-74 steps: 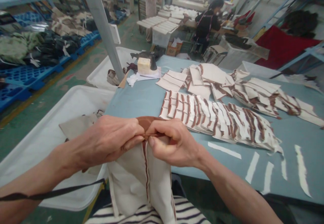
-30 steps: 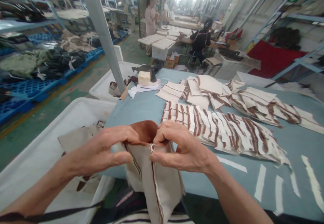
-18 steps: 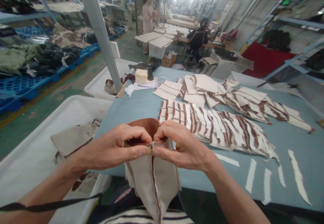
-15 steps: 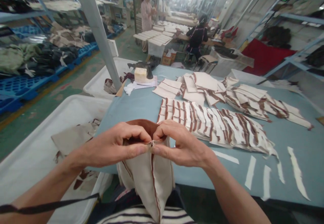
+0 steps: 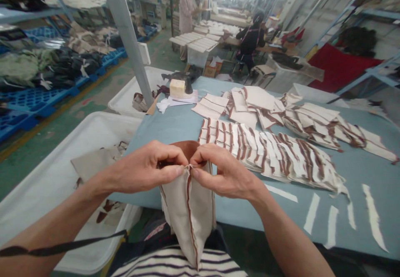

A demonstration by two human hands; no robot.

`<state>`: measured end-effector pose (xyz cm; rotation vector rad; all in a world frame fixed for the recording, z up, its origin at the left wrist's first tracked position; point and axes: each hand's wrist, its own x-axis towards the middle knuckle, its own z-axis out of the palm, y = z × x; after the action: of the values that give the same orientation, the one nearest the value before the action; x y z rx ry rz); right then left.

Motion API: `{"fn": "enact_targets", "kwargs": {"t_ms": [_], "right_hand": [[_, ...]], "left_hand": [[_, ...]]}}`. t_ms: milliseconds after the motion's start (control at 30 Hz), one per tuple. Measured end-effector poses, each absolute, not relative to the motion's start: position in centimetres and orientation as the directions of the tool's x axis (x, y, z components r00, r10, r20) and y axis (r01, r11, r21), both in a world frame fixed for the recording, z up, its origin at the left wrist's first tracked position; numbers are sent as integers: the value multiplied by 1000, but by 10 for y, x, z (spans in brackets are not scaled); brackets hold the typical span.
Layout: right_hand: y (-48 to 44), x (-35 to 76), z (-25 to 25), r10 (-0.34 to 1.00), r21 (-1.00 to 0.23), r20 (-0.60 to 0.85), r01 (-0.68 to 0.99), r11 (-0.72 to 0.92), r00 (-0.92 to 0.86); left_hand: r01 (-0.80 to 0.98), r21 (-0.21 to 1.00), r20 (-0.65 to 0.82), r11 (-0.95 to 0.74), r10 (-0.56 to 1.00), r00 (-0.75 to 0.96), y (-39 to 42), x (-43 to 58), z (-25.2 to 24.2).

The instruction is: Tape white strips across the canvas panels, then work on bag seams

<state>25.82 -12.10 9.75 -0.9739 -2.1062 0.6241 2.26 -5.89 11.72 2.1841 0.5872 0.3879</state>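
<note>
A cream fabric piece point(image 5: 178, 202) with a brown lining and a brown-edged seam hangs in front of my striped top. My left hand point(image 5: 150, 166) pinches its top edge just left of the seam. On the other side of the seam, my right hand point(image 5: 221, 170) pinches the same edge, with the fingertips of both hands nearly touching. Beyond them on the blue-green table point(image 5: 156, 131) lies a row of overlapping cream pieces with brown edges point(image 5: 268, 152). Cream panels point(image 5: 259, 97) are heaped behind that row.
White strips point(image 5: 311, 213) lie near the table's front right edge. A white bin point(image 5: 18, 189) with fabric pieces stands at left, below a grey post point(image 5: 128, 35). A yellowish block point(image 5: 177, 88) sits at the table's far left. Two people point(image 5: 186, 12) point(image 5: 250, 39) are farther back.
Both hands have risen slightly with the fabric piece, and its brown opening looks narrower. The surroundings have shifted a little to the right in view.
</note>
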Motion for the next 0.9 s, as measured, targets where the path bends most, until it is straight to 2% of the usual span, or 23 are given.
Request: {"fn": "enact_targets", "kwargs": {"t_ms": [233,367,600,733,900], "right_hand": [[-126,256,98,761,-575,463,500,648,-455],[-129,250,99,778,-577,454,522,628,-434],[-130,233,88,839,-625,459,565,538,-292],[-131,231,90,873,-598,394,641,481,-287],[-133,230,99,885,-552,339,693,463,-320]], "left_hand": [[262,804,94,-534,548,831,-62,25,119],[243,782,138,-575,539,831,-68,24,120],[226,741,258,-632,580,773,-80,24,113],[313,647,274,-695,595,756,-80,19,108],[333,492,304,-804,517,800,-81,13,114]]}}
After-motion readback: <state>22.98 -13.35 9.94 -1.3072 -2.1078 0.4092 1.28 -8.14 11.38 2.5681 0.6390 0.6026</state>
